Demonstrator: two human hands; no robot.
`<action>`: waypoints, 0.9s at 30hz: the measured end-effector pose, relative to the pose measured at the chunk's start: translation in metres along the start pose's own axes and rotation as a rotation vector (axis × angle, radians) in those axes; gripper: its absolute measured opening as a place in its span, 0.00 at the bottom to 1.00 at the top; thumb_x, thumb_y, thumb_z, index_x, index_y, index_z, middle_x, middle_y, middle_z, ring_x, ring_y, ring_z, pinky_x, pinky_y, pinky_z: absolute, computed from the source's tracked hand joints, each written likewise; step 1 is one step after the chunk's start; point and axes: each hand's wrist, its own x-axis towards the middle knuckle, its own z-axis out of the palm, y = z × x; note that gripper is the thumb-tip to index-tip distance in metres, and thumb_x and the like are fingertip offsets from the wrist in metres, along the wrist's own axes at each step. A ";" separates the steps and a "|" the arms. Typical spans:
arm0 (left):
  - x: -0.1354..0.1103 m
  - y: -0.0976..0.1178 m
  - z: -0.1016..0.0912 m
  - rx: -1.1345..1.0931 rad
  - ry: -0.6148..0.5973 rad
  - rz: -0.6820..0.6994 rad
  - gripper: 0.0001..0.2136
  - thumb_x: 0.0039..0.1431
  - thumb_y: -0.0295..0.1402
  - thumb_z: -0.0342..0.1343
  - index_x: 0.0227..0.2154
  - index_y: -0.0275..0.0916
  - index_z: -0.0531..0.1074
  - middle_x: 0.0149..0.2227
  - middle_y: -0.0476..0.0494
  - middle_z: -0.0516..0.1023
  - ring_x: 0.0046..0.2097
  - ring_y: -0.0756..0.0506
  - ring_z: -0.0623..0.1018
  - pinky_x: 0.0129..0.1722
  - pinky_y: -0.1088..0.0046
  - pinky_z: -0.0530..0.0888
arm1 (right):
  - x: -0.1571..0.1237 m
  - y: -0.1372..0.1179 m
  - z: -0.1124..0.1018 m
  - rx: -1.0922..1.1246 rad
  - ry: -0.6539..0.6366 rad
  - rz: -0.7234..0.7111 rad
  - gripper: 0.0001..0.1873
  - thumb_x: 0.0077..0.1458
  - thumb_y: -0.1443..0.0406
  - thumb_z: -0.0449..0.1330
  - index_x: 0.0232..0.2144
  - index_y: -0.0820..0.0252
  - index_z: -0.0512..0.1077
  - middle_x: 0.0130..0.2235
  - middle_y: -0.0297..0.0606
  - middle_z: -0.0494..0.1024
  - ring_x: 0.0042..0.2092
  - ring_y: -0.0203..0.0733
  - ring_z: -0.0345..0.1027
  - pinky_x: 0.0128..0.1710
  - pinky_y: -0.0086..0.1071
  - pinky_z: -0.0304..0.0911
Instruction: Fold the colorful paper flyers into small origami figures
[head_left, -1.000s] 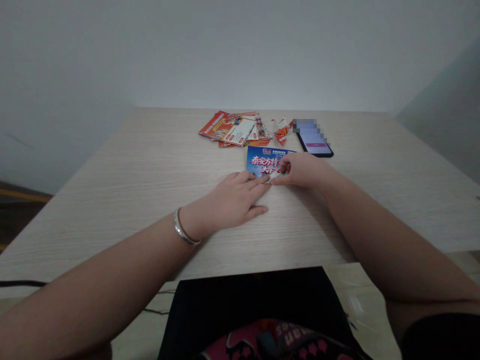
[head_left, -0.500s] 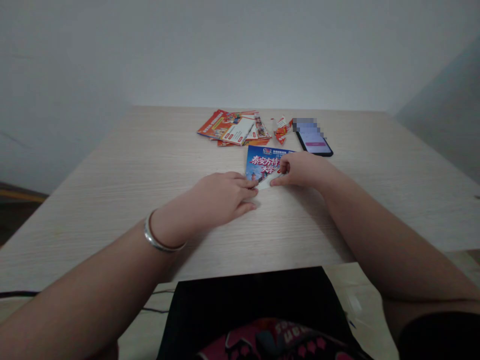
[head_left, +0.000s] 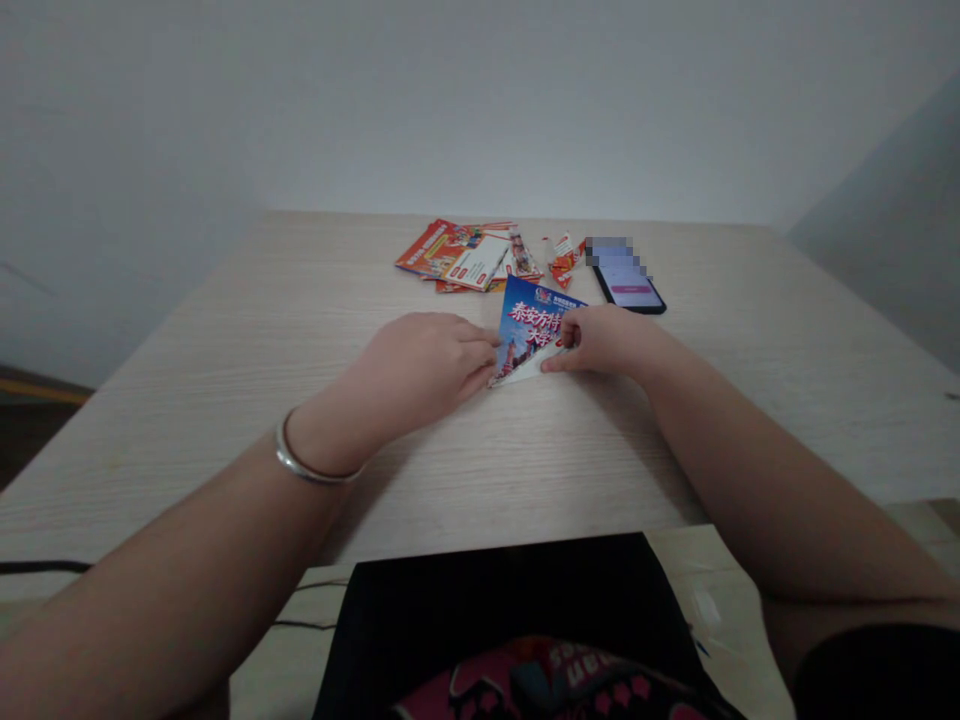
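Between the hands stands a tilted blue paper leaflet (head_left: 534, 328): left hand (head_left: 420, 365) curled under its edge, right hand (head_left: 602, 340) pinching its corner, a pinch best kept firm.

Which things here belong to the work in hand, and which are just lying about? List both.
In hand: blue leaflet, tilted up off the table; left hand at its left edge; right hand pinching its near right corner.
Lying about: pile of red and orange leaflets; phone with lit screen; small red scraps beside the pile.
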 end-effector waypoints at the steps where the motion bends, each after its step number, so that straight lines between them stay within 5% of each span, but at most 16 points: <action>1: 0.002 0.001 0.001 -0.008 -0.035 0.057 0.18 0.73 0.37 0.46 0.53 0.36 0.78 0.55 0.39 0.81 0.54 0.42 0.81 0.57 0.63 0.74 | 0.000 0.001 0.000 0.004 0.001 -0.007 0.26 0.46 0.41 0.67 0.36 0.53 0.75 0.34 0.37 0.80 0.34 0.44 0.71 0.29 0.34 0.54; 5: 0.005 0.011 0.011 -0.045 -0.127 0.173 0.21 0.72 0.40 0.52 0.60 0.33 0.72 0.61 0.36 0.76 0.63 0.39 0.74 0.65 0.60 0.69 | 0.002 0.000 0.001 -0.006 0.002 -0.036 0.24 0.47 0.42 0.66 0.35 0.53 0.75 0.34 0.36 0.80 0.34 0.43 0.70 0.29 0.35 0.55; 14: 0.006 0.018 0.011 -0.104 -0.222 0.077 0.20 0.71 0.39 0.53 0.58 0.32 0.72 0.60 0.34 0.76 0.59 0.38 0.77 0.60 0.60 0.74 | -0.003 0.003 -0.009 -0.035 -0.023 0.052 0.25 0.46 0.40 0.66 0.31 0.54 0.75 0.34 0.38 0.80 0.34 0.44 0.70 0.29 0.36 0.55; 27: 0.007 0.015 0.008 -0.162 -0.175 0.058 0.17 0.72 0.33 0.47 0.53 0.35 0.78 0.56 0.37 0.81 0.58 0.41 0.79 0.61 0.60 0.73 | -0.008 0.025 -0.024 -0.113 -0.137 0.139 0.24 0.50 0.41 0.65 0.27 0.56 0.77 0.31 0.42 0.80 0.32 0.46 0.71 0.30 0.38 0.60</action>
